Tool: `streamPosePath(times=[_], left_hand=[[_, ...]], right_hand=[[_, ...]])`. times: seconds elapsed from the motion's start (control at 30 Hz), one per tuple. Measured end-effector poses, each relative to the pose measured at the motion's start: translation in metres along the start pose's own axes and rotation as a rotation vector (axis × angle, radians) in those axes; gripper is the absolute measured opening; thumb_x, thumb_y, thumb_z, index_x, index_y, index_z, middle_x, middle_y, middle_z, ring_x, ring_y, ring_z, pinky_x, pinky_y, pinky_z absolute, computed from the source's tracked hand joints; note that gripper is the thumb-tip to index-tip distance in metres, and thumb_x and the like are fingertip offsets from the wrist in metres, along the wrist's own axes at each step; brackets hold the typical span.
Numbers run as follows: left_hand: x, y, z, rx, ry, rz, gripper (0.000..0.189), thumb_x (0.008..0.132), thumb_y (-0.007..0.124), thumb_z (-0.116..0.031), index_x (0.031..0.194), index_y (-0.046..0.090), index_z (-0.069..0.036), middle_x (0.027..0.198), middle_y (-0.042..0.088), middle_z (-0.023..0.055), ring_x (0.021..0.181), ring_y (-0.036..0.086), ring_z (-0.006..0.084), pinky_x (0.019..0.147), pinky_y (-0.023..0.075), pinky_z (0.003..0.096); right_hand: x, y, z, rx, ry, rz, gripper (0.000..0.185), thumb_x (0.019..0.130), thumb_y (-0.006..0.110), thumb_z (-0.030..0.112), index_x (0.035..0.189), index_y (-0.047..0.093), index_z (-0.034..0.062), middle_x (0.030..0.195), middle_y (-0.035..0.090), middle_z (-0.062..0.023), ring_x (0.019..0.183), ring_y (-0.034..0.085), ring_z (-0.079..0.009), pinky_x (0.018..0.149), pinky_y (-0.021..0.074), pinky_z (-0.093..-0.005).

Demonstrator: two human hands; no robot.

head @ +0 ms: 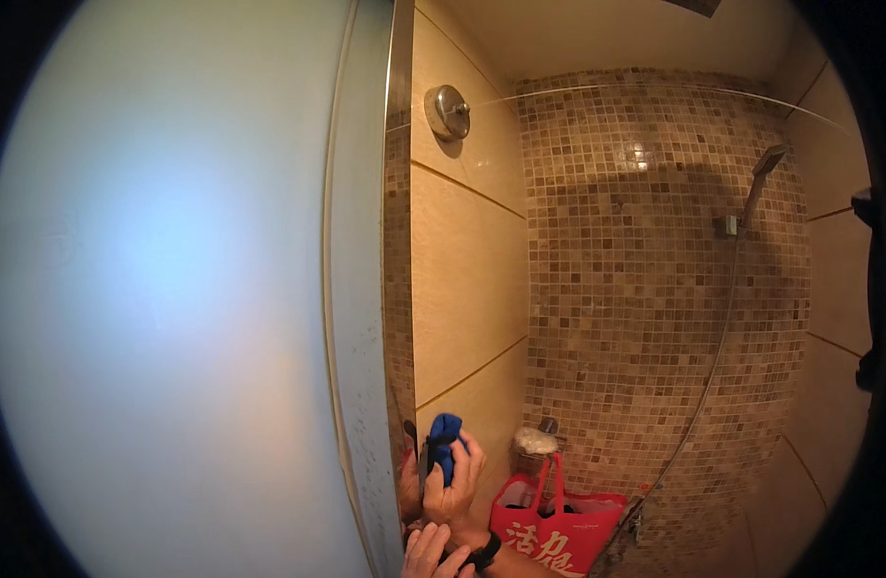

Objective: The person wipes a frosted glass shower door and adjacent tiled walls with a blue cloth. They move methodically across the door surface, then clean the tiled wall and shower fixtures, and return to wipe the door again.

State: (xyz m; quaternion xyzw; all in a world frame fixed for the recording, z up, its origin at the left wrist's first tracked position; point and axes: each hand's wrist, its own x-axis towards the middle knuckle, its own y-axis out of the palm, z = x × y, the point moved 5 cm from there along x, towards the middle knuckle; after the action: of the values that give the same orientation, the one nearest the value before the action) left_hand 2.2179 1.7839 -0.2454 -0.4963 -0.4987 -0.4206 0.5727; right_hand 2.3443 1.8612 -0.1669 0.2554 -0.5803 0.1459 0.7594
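Observation:
My right hand grips a folded blue cloth at the bottom centre, fingers and thumb curled round it. A dark strip, which I cannot identify, crosses the cloth and runs down its left side. The cloth is right beside the shiny metal door frame, which mirrors the hand. On my right wrist is a black band. My left hand shows at the lower edge, its fingers laid over the right wrist next to the band. Its palm is out of sight, so I cannot tell whether it grips anything.
A frosted glass panel fills the left side. A red tote bag bearing writing stands ahead, below a corner shelf with a whitish bundle. A hand shower with its hose hangs on the mosaic wall. A round metal fitting juts from the tiles.

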Motion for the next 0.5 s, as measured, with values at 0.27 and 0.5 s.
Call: streamPosePath(times=[0.27, 0.5], left_hand=[[0.009, 0.033, 0.013, 0.175, 0.021, -0.002, 0.043, 0.091, 0.077, -0.008, 0.132, 0.066, -0.001, 0.148, 0.058, 0.0285, 0.138, 0.055, 0.0504, 0.117, 0.0432, 0.0631], [0.022, 0.075, 0.035, 0.413, -0.027, -0.011, 0.044, 0.090, 0.077, -0.008, 0.132, 0.065, -0.003, 0.146, 0.059, 0.0291, 0.136, 0.056, 0.0516, 0.118, 0.0395, 0.0646]], right_hand=[[0.113, 0.019, -0.070, -0.050, -0.047, -0.012, 0.043, 0.096, 0.065, 0.008, 0.137, 0.061, -0.0048, 0.141, 0.055, -0.0286, 0.124, 0.054, -0.0462, 0.110, 0.0424, -0.0529], [0.039, -0.015, -0.103, -0.020, 0.016, 0.011, 0.042, 0.092, 0.070, 0.011, 0.132, 0.066, 0.0011, 0.141, 0.058, -0.0239, 0.126, 0.055, -0.0454, 0.109, 0.0449, -0.0546]])
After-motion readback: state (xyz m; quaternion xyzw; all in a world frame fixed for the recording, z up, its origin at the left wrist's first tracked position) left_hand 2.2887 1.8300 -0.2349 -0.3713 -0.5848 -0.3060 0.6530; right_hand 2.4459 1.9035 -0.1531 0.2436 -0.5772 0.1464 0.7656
